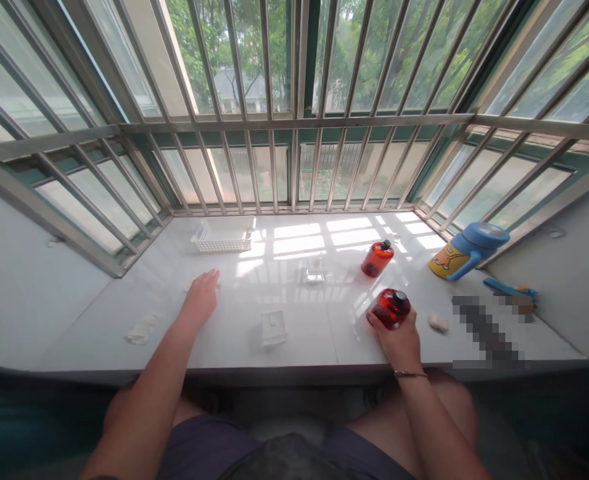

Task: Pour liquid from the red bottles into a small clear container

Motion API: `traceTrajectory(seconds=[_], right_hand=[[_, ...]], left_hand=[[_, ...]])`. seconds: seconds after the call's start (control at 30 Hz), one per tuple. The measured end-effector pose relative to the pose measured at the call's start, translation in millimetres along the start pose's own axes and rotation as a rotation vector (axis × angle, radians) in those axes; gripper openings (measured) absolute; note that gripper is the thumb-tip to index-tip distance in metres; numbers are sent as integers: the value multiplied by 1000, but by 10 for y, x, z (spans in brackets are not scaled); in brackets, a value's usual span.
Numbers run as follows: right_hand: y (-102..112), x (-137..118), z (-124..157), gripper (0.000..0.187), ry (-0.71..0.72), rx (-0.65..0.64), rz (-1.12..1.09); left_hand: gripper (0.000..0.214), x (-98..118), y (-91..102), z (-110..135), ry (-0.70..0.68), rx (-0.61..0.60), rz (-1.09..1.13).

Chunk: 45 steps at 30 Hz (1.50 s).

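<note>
"Where could the left hand [202, 297] pass?"
"Rightward, between the white basket [224, 246] and the near clear box [273, 329], up to the far clear box [316, 273]."
"And the right hand [399, 339]?"
"The far red bottle [376, 260] stands ahead, a pale lump [438, 323] just right."

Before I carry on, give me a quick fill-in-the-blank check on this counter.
The ____ hand grips a red bottle.
With the other bottle, red bottles total ____.
The flask has a yellow body and a ____ lid.
The white basket sits in the picture's ____ half.
Missing words: right; two; blue; left.
</note>
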State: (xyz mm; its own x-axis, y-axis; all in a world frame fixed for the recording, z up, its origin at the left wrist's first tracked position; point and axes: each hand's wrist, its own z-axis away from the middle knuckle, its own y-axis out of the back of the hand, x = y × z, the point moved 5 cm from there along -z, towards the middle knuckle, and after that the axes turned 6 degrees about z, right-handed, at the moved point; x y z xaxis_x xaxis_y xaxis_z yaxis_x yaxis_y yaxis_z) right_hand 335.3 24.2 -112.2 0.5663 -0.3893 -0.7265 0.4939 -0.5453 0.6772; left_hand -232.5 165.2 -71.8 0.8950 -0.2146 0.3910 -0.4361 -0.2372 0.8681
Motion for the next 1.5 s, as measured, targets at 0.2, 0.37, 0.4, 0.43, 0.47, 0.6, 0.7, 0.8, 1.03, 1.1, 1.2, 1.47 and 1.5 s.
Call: traceTrajectory(seconds=[0.2,0.37,0.4,0.43,0.47,0.6,0.7,0.8,1.03,1.1,1.2,1.47,1.5], right_hand=[[-34,49,-8,112,6,4,-44],[-53,92,-18,112,18,22,-59],[-55,95,-15,112,22,25,-57],[-55,94,-12,112,27,28,-55],[-54,90,-8,112,32,30,-53],[-35,63,7,112,35,34,-32],[-24,57,11,112,22,31,-20],[-20,63,10,112,12,32,-12],[-28,73,3,109,32,37,-12],[-29,83,1,110,22,36,-8],[-27,85,0,110,0,31,1],[9,6,23,112,11,30,-10],[12,2,25,112,10,31,-8]], left_hand=[[36,-160,34,-204,-21,-98,-20],[28,-175,115,-259,15,-94,23],[26,-155,141,-260,22,-80,42],[24,-115,169,-251,29,-62,60],[25,-53,194,-228,38,-39,68],[46,442,261,69,153,128,463],[56,1004,203,437,177,182,1076],[58,1430,71,747,217,117,1261],[44,1531,-129,938,289,187,1394],[44,1535,-144,927,285,178,1403],[52,1563,-216,930,251,87,1318],[38,1472,-417,1056,92,14,793],[36,1475,-399,1063,69,27,754]])
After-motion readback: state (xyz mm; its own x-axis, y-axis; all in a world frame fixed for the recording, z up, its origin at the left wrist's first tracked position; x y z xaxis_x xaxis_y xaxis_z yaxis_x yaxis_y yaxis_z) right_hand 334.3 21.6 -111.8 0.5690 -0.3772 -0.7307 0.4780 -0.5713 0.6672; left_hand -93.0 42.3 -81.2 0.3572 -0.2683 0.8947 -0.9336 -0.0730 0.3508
